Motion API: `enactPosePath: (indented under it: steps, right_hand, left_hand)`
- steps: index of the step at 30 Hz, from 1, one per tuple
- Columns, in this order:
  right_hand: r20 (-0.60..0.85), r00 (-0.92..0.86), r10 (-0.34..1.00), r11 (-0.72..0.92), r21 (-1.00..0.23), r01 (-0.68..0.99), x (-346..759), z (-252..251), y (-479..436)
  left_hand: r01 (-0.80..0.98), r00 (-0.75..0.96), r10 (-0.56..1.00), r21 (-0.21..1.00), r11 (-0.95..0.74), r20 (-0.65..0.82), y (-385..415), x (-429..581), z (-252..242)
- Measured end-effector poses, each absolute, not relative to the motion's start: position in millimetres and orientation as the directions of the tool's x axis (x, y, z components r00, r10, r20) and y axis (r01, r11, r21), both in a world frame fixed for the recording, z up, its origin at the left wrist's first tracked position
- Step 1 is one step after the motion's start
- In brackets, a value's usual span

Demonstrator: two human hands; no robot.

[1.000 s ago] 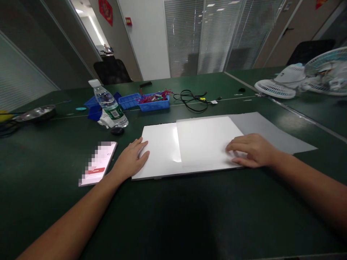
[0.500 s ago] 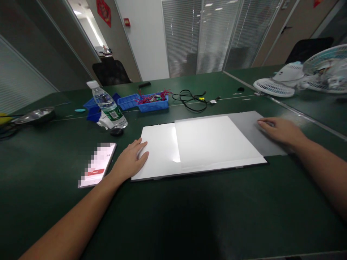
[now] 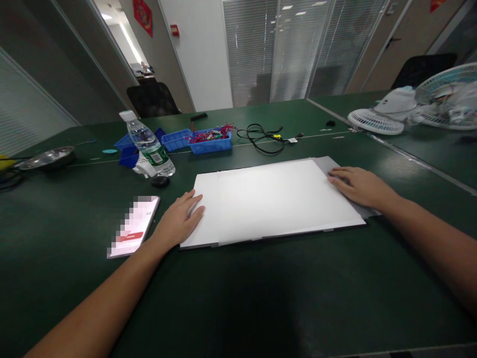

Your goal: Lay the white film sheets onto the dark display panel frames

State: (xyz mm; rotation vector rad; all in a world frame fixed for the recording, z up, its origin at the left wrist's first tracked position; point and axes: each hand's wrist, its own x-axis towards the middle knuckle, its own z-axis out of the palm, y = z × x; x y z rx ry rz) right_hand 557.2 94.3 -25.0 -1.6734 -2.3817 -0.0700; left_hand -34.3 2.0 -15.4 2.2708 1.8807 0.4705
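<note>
Sliding leftward since the earlier frame, the grey translucent sheet (image 3: 337,169) is now lying almost wholly over the white panel (image 3: 268,201), with only a narrow matte strip showing past the panel's right edge. We are pressing our right hand (image 3: 357,186) flat on that strip, fingers stretched out and gripping nothing. Our left hand (image 3: 179,219) is resting open too, palm down, fingertips touching the panel's near left corner. The panel is a thin, smooth rectangle with a dark rim, glowing evenly, and it is sitting flat on the dark green table (image 3: 238,298) in front of us.

Just beside our left wrist a smartphone (image 3: 134,226) is lying face up. Farther back, a clear plastic water bottle (image 3: 147,146) is standing, with shallow blue plastic trays (image 3: 210,141) near it, one holding red wire pieces. A black cable (image 3: 263,136) is coiling loosely behind the panel. Well apart on the right, a white fan (image 3: 413,107) is lying on its side.
</note>
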Motion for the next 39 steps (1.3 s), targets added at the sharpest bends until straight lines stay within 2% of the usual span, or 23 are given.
enactPosePath:
  steps: [4, 16, 21, 26, 39]
  right_hand:
    - [0.214, -0.349, 0.912, 0.364, -0.033, 0.931, 546, -22, 88]
    - [0.304, -0.468, 0.83, 0.499, -0.027, 0.866, 519, -12, 76]
    - [0.308, -0.504, 0.807, 0.547, -0.065, 0.835, 515, -8, 75]
    - [0.305, -0.514, 0.802, 0.567, -0.115, 0.816, 513, -7, 74]
    - [0.278, -0.577, 0.768, 0.629, -0.156, 0.762, 516, -8, 75]
  left_hand:
    - [0.922, 0.149, 0.981, 0.341, -0.182, 0.121, 1, -32, -13]
    - [0.932, 0.128, 0.987, 0.328, -0.155, 0.102, 1, -31, -13]
    - [0.943, 0.128, 0.985, 0.291, -0.158, 0.119, 2, -31, -13]
    - [0.935, 0.15, 0.98, 0.304, -0.184, 0.131, 3, -34, -15]
    - [0.926, 0.127, 0.982, 0.338, -0.167, 0.138, 4, -35, -17]
